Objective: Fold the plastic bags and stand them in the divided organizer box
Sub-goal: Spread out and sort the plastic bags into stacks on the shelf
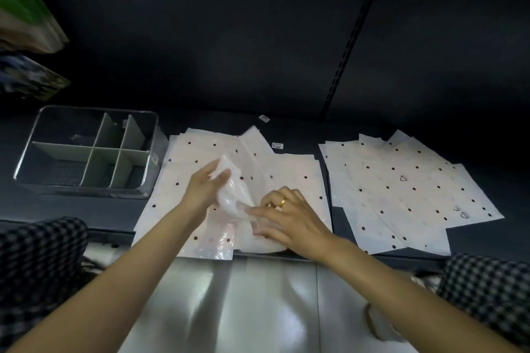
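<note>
Gripping a half-folded plastic bag point(233, 198) at frame centre: left hand point(204, 190) fingers curled round its upper part, right hand point(289, 216) pinching the lower edge. Bag stack point(289, 172) beneath on dark counter point(86, 209); divided organizer box point(89, 152) centre left; second stack point(401, 189) centre right

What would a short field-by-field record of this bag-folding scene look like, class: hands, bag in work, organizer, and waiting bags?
left hand: grips the upper part of the half-folded plastic bag
right hand: pinches the bag's lower edge; gold ring on one finger
organizer box: clear, divided, at far left, no bags in it
middle pile of dotted bags: flat, under the hands
right pile of dotted bags: flat, untouched
</note>
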Demonstrator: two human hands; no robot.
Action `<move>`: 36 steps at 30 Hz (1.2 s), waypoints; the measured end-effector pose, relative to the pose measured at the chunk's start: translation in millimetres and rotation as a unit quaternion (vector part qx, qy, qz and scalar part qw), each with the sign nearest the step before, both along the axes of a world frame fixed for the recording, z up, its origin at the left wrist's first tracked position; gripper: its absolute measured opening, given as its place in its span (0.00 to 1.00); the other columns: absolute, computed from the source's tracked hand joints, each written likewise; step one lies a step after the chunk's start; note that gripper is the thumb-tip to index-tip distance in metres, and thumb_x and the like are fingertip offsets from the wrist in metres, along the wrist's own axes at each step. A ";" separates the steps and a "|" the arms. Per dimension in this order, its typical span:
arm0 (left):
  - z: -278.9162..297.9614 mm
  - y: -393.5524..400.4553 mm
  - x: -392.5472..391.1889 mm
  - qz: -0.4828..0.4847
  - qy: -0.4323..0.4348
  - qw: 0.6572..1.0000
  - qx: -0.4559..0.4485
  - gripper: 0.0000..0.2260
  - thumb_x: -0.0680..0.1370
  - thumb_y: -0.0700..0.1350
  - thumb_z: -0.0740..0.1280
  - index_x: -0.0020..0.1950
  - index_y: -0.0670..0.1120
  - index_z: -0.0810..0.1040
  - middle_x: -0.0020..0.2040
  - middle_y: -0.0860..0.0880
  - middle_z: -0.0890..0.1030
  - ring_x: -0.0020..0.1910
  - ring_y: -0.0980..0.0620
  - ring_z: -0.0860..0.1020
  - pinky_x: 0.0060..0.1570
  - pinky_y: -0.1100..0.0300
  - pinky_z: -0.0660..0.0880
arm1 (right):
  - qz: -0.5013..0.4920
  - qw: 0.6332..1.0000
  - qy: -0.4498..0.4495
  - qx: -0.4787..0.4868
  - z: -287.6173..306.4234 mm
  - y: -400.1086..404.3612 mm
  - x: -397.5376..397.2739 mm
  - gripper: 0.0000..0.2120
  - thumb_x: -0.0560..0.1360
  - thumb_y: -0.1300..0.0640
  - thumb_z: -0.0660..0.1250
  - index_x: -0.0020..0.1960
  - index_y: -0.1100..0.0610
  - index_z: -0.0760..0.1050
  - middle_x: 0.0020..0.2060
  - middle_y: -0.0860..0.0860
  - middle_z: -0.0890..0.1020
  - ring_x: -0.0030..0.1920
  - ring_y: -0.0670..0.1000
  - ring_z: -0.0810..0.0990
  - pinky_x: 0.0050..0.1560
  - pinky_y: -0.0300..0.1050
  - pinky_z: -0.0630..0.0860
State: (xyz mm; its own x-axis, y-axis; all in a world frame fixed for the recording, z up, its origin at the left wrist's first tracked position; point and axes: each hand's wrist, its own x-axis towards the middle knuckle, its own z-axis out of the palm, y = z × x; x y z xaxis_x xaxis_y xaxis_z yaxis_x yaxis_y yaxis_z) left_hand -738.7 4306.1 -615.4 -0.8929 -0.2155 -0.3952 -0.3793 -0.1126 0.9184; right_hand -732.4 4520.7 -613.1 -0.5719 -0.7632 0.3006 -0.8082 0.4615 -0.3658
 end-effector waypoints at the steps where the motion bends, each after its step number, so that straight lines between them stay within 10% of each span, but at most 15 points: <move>1: -2.3 -11.0 -0.8 0.034 0.021 0.999 -0.021 0.18 0.79 0.44 0.64 0.69 0.45 0.70 0.62 0.41 0.78 0.57 0.41 0.77 0.34 0.57 0.73 | -0.025 0.999 -0.019 0.000 -3.1 1.0 -1.0 0.17 0.75 0.47 0.66 0.62 0.49 0.77 0.49 0.49 0.78 0.49 0.51 0.72 0.50 0.43 0.68; 6: -34.9 -58.7 18.8 0.206 -0.072 0.973 -0.075 0.19 0.80 0.44 0.63 0.71 0.46 0.69 0.66 0.40 0.74 0.62 0.37 0.74 0.61 0.42 0.71 | -0.149 0.969 -0.198 0.016 -30.0 11.4 -6.2 0.19 0.79 0.49 0.61 0.69 0.47 0.69 0.58 0.47 0.74 0.60 0.49 0.68 0.63 0.41 0.64; 15: -42.2 -78.4 41.6 0.202 -0.141 0.969 0.023 0.22 0.78 0.53 0.65 0.68 0.45 0.68 0.60 0.43 0.75 0.56 0.40 0.75 0.57 0.42 0.74 | -0.321 0.908 -0.268 0.007 -67.5 66.7 -27.9 0.19 0.79 0.56 0.62 0.69 0.56 0.68 0.63 0.53 0.74 0.65 0.54 0.68 0.64 0.42 0.64; 18: -41.4 -83.7 43.7 0.098 -0.138 0.973 -0.157 0.28 0.73 0.46 0.73 0.69 0.42 0.66 0.61 0.40 0.75 0.57 0.38 0.76 0.54 0.43 0.74 | -0.409 0.883 -0.227 0.031 -70.4 109.8 -38.6 0.20 0.79 0.58 0.62 0.70 0.59 0.67 0.67 0.56 0.71 0.66 0.58 0.66 0.65 0.47 0.65; 22: -41.2 -87.9 46.3 0.000 -0.142 0.876 -0.461 0.27 0.75 0.50 0.69 0.70 0.46 0.63 0.54 0.35 0.78 0.52 0.34 0.77 0.44 0.48 0.71 | -0.524 0.813 -0.231 0.105 -72.0 163.3 -43.9 0.25 0.78 0.53 0.62 0.72 0.60 0.63 0.72 0.57 0.64 0.70 0.58 0.61 0.67 0.50 0.64; 32: -38.0 -61.8 53.0 -0.094 -0.001 0.760 -0.643 0.26 0.76 0.48 0.68 0.70 0.40 0.68 0.66 0.32 0.67 0.61 0.27 0.68 0.52 0.33 0.71 | -0.587 0.786 -0.193 0.006 -74.4 191.7 -38.8 0.15 0.78 0.57 0.65 0.36 0.65 0.77 0.38 0.60 0.77 0.40 0.60 0.75 0.36 0.45 0.64; 36: -41.5 -32.4 58.2 -0.323 0.033 0.731 -0.600 0.47 0.68 0.75 0.32 0.74 0.48 0.64 0.76 0.42 0.59 0.73 0.36 0.59 0.69 0.39 0.61 | -0.615 0.761 -0.195 -0.065 -68.3 181.0 -42.2 0.22 0.79 0.58 0.61 0.27 0.53 0.61 0.26 0.54 0.68 0.33 0.55 0.68 0.30 0.46 0.58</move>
